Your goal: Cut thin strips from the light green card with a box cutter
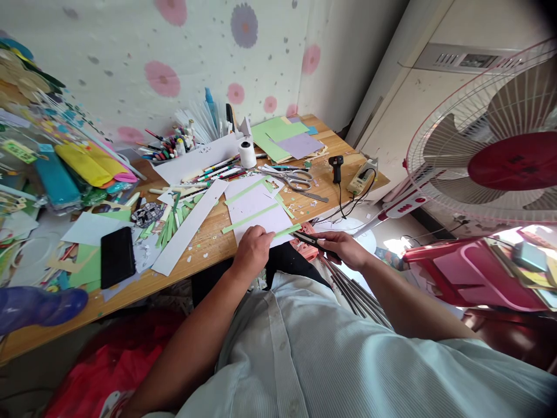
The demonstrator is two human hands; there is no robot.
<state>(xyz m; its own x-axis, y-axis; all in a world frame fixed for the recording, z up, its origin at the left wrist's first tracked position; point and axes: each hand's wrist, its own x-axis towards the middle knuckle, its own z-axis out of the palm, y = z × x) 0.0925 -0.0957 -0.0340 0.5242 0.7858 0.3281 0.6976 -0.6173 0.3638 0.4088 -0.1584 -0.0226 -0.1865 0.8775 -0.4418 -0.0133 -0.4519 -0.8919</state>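
Observation:
My left hand (253, 248) is at the front edge of the desk, its fingers closed on a green paper strip (287, 231) over a pale lilac sheet (261, 210). Beyond the fingers, the strip runs right along the sheet's near edge. In my right hand (344, 249) is a black-handled craft knife (317, 242), held just off the desk edge with its tip close to the strip's right end. Two more green strips (252, 218) lie across the sheet. Large scissors (296, 177) rest behind it.
Left of the sheet are a long white strip (191, 226), green offcuts (169, 223) and a black phone (118, 257). Behind stand a thread spool (248, 155) and markers (178, 142). A glue gun (336, 168) stands right, near a power strip (362, 176) and a fan (500, 145).

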